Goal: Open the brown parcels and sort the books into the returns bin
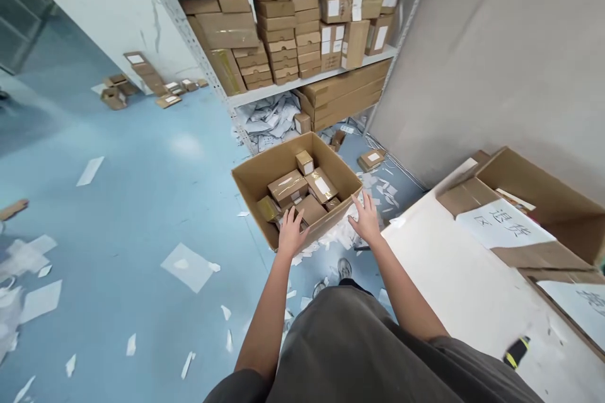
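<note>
An open cardboard carton (250,177) stands on the blue floor below me, holding several small brown parcels (288,187) with white labels. My left hand (292,231) reaches down over the carton's near edge, fingers spread and holding nothing. My right hand (365,218) hangs by the carton's near right corner, fingers also spread and bare. Both arms stretch forward from my grey-clad lap.
A metal shelf unit (302,82) stacked with brown boxes stands behind the carton. Torn white paper scraps (189,266) litter the floor. A white table (463,289) at right bears an open labelled carton (543,201). More small boxes (142,79) lie by the far wall.
</note>
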`<state>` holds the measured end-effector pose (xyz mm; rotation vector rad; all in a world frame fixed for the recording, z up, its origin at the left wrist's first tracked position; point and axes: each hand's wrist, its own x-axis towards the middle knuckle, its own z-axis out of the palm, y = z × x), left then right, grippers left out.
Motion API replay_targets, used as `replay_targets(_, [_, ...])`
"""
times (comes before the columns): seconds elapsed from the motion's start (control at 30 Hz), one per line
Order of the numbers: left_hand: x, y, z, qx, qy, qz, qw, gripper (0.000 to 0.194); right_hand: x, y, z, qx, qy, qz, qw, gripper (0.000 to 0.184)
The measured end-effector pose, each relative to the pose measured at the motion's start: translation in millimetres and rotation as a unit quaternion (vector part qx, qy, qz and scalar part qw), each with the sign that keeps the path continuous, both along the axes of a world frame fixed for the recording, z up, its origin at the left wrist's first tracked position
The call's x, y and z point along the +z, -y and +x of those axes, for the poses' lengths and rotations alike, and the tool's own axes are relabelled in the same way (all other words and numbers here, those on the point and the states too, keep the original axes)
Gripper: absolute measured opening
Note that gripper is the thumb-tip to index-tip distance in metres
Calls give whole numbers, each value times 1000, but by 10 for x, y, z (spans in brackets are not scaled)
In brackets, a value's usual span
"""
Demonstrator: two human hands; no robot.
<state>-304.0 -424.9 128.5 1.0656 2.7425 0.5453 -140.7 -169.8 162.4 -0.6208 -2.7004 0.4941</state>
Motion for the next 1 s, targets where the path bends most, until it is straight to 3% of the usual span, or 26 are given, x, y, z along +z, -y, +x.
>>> replay_targets(0.17, [-242,-214,-453,41,25,-21,999,71,-207,-430,-760,43,38,-18,998,83])
replay_targets(0.4, [-660,-704,-1041,101,64,-84,989,77,-775,-1016,-1824,127,100,-64,985,87])
replay_targets(0.57, [-992,-905,-1341,136,103,-109,979,85,-1158,-1222,-2472,195,149,-85,966,83])
replay_targets(0.67, [-1290,-953,-1496,149,136,-123,972,87,-1497,-1229,-2789,211,169,-99,958,87])
replay_targets(0.8, [-1952,-1003,-1715,158,196,-146,957,93,-2171,-1092,-3098,214,201,-100,951,89])
replay_targets(0.9, [-2654,-1080,-1903,143,246,-156,946,98,-2780,-953,-3260,226,251,-90,937,89])
replay_targets(1.0, [-3456,-1214,-2115,120,285,-152,939,101,-3374,-876,-3403,233,277,-81,929,95])
